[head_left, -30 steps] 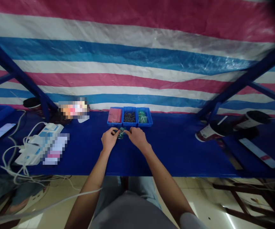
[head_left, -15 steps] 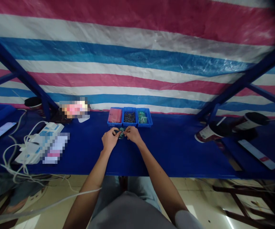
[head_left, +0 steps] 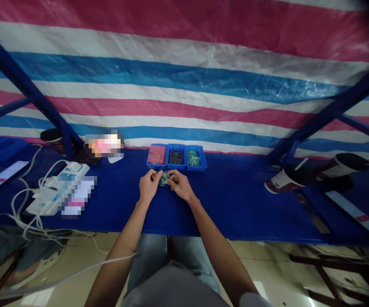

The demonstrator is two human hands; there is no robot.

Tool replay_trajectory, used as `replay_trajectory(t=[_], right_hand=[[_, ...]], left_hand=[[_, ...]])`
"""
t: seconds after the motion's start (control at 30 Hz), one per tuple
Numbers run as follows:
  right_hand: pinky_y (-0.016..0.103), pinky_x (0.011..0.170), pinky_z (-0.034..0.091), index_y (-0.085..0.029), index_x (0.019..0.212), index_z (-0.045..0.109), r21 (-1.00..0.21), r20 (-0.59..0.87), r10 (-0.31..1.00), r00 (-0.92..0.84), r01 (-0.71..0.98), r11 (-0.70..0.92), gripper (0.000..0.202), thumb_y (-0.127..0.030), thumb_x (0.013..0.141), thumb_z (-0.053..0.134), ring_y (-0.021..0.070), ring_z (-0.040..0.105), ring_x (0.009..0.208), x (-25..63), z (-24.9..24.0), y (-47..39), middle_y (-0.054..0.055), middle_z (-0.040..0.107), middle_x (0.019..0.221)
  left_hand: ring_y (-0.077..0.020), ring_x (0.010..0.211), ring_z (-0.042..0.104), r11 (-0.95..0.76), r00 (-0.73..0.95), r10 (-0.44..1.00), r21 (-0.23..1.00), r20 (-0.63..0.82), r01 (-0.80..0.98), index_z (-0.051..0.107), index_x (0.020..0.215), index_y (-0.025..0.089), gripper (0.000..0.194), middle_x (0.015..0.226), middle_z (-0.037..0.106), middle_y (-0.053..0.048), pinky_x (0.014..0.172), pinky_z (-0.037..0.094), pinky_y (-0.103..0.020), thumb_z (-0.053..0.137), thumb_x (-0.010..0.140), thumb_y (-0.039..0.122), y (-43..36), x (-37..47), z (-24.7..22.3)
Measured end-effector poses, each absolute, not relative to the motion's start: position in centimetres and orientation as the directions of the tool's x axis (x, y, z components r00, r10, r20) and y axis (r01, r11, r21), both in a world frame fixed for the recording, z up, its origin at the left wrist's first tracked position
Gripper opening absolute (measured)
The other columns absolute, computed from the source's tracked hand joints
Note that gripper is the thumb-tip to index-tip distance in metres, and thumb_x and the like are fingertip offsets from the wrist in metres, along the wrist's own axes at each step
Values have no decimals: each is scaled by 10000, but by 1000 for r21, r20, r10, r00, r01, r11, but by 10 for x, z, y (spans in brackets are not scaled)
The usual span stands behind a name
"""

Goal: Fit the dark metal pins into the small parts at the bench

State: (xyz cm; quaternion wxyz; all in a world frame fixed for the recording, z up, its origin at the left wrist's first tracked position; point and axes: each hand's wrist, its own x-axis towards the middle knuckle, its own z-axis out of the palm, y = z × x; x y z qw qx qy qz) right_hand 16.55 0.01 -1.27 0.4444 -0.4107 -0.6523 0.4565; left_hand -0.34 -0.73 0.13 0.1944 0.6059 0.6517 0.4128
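Observation:
My left hand (head_left: 148, 186) and my right hand (head_left: 180, 184) meet over the table, fingers closed on opposite sides of a small clear plastic bag (head_left: 163, 179) with something green in it. What exactly lies inside is too small to make out. Just beyond my fingertips stand three blue bins in a row. Flat red packets fill the left bin (head_left: 157, 166), dark screws (head_left: 176, 157) lie in the middle one, and the right one holds green pieces with pale plugs (head_left: 193, 157).
A white power strip (head_left: 48, 198) with tangled cables and a blurred phone (head_left: 79, 198) lie to the left. On the right are a tilted paper cup (head_left: 282, 180) and another phone (head_left: 352, 211). Blue metal posts (head_left: 318, 113) frame a striped sheet (head_left: 184, 76) behind the table.
My right hand's fingers have shifted along the bag's right side, and the bag looks more spread out between the hands. The whole view has moved slightly.

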Motion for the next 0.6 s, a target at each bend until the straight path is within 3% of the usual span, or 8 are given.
replay_trajectory(t=[0.2,0.37,0.6], right_hand=[[263,610,492,-213,1058,603,-955,271,946,-177,70,287,225,-371,897,598,133,615,559,157,-6,-7,-14,645,728],[283,644,500,-223,995,535,-970,245,968,-54,-10,245,245,-424,881,616,149,626,571,156,-5,-5,-28,625,682],[266,593,493,-243,1048,429,-983,170,974,-149,-100,156,413,-459,817,693,141,624,545,155,-2,-4,-53,629,694]], left_hand=[[-118,580,470,-97,-201,947,817,252,569,512,731,202,395,607,498,41,588,344,-209,504,918,550,-7,-5,1],[-120,578,450,-162,-89,964,814,252,557,508,706,192,410,599,486,31,592,339,-213,437,961,506,-8,-5,2],[-117,583,466,-259,40,958,799,283,543,498,708,181,389,603,492,26,601,351,-212,404,986,437,-10,-5,2]])
